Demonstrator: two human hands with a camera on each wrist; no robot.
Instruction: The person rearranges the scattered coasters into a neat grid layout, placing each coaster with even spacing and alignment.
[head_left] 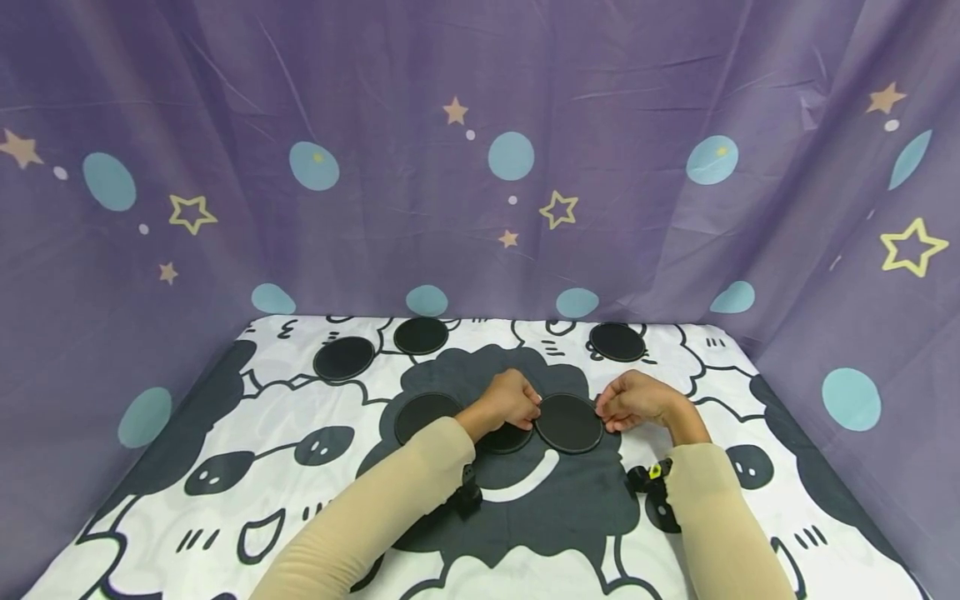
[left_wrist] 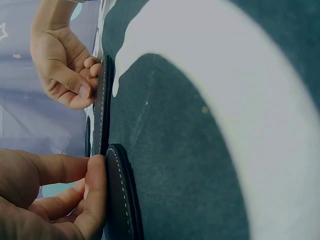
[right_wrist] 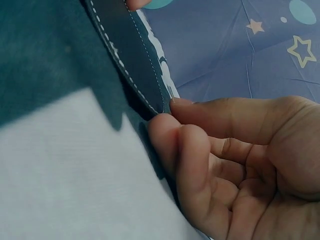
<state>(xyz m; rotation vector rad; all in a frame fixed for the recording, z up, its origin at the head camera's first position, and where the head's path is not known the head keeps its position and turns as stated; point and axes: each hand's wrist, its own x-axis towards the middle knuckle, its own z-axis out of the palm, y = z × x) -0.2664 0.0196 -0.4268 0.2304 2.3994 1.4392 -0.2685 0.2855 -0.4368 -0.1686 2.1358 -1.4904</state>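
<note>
Three round black leather coasters with pale stitching lie in a row on the dark sheep print. My left hand pinches the left edge of the rightmost coaster, right where it meets the middle coaster. At the opposite edge, thumb and fingertips of my right hand grip the same coaster. In the left wrist view that coaster stretches between both hands, with the middle coaster beside the left fingers. The left coaster is partly overlapped by the middle one's area and the left forearm.
Farther back lie three more black coasters: two at the left and one at the right. A white cloth with cartoon sheep covers the table. A purple curtain hangs behind and along both sides.
</note>
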